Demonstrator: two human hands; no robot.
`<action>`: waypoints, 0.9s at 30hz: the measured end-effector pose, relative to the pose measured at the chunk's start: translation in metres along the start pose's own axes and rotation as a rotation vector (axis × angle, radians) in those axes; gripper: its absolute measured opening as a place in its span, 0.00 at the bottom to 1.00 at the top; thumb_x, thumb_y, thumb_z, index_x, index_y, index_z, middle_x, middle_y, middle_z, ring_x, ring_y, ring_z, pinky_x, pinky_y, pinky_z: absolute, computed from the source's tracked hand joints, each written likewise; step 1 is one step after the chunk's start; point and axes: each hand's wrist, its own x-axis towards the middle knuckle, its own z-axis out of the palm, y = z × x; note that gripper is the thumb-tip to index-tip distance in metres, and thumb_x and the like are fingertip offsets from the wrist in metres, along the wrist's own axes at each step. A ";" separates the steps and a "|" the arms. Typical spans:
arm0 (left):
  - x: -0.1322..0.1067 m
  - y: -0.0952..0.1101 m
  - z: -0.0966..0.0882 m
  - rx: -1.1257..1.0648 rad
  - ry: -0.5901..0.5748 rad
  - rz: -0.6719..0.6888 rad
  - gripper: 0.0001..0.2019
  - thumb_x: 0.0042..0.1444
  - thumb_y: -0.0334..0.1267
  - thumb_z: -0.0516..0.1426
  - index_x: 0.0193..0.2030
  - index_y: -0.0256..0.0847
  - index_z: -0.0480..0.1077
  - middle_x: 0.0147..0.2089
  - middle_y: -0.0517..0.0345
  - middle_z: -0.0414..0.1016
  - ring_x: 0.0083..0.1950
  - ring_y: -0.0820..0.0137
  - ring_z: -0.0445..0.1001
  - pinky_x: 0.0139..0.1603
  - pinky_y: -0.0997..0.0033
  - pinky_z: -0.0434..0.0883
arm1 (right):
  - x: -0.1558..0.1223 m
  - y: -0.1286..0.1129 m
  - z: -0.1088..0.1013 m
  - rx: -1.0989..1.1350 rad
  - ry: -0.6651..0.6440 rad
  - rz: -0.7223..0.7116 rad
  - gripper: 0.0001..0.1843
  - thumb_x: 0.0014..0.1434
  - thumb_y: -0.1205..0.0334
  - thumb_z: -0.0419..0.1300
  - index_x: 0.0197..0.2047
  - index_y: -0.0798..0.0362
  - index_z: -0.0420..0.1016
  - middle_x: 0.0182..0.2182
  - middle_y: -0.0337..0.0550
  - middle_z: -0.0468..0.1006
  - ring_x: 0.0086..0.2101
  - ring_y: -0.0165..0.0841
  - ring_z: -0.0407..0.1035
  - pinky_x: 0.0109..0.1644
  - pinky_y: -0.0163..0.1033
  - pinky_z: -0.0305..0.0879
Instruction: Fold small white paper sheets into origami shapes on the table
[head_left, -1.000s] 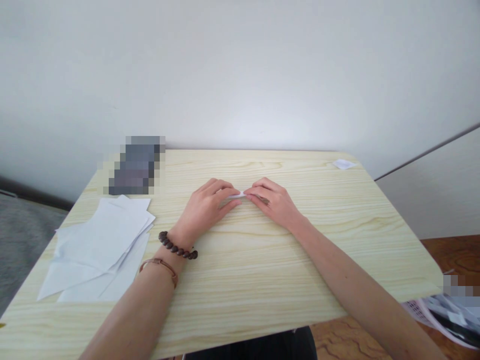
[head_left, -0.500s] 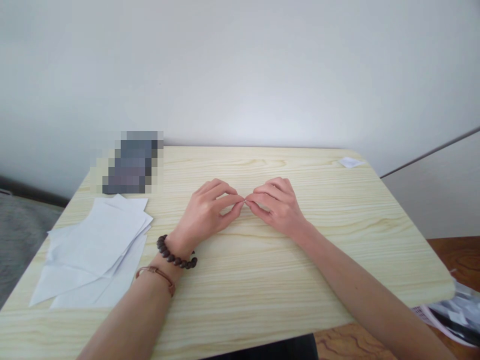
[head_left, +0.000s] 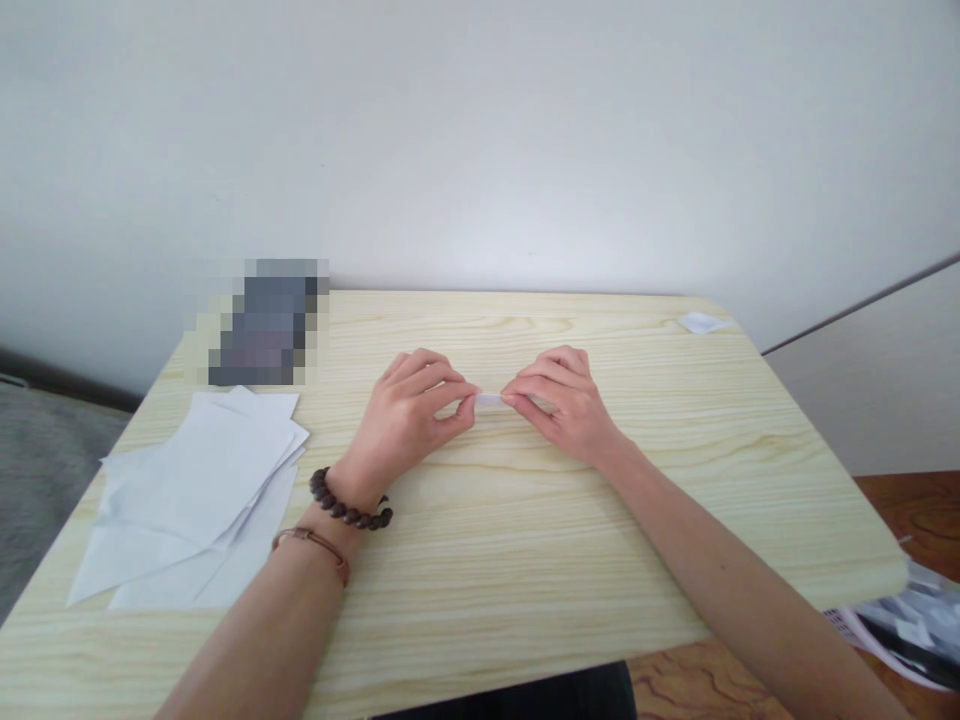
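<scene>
A small narrow strip of folded white paper [head_left: 490, 400] is stretched level between my two hands, just above the table. My left hand [head_left: 412, 412] pinches its left end between thumb and forefinger. At the right end, my right hand [head_left: 562, 402] grips it the same way. Fingertips cover both ends, so only the short middle part shows. A dark bead bracelet and a thin brown band circle my left wrist.
Loose white sheets [head_left: 199, 490] lie overlapped on the left of the wood-grain table [head_left: 480, 570]. Behind them is a blurred-out dark object [head_left: 266, 325]. A small folded white paper [head_left: 702, 322] rests at the far right corner. A basket [head_left: 911, 625] of scraps stands beyond the right edge.
My hands have moved apart from nearly touching fingertips, and the white paper strip now shows between them. The view has shifted slightly.
</scene>
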 end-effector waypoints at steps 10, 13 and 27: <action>-0.005 -0.011 -0.007 -0.012 0.031 -0.133 0.05 0.55 0.33 0.57 0.32 0.41 0.75 0.32 0.56 0.78 0.38 0.66 0.72 0.41 0.62 0.72 | -0.001 0.013 -0.006 0.000 0.034 0.054 0.06 0.62 0.61 0.57 0.34 0.49 0.74 0.32 0.39 0.78 0.38 0.34 0.67 0.49 0.45 0.58; -0.004 -0.005 -0.006 -0.046 0.000 -0.129 0.07 0.56 0.34 0.56 0.39 0.40 0.75 0.38 0.53 0.78 0.41 0.65 0.72 0.43 0.61 0.72 | -0.001 0.008 -0.003 0.002 -0.017 0.008 0.07 0.63 0.61 0.57 0.34 0.49 0.74 0.33 0.39 0.78 0.38 0.34 0.67 0.48 0.45 0.57; -0.004 0.000 0.003 -0.086 -0.160 0.021 0.08 0.62 0.34 0.53 0.38 0.41 0.74 0.37 0.56 0.79 0.41 0.67 0.71 0.42 0.65 0.67 | 0.001 -0.006 0.004 0.043 -0.054 -0.030 0.07 0.62 0.64 0.54 0.34 0.50 0.73 0.29 0.39 0.75 0.35 0.32 0.66 0.44 0.42 0.58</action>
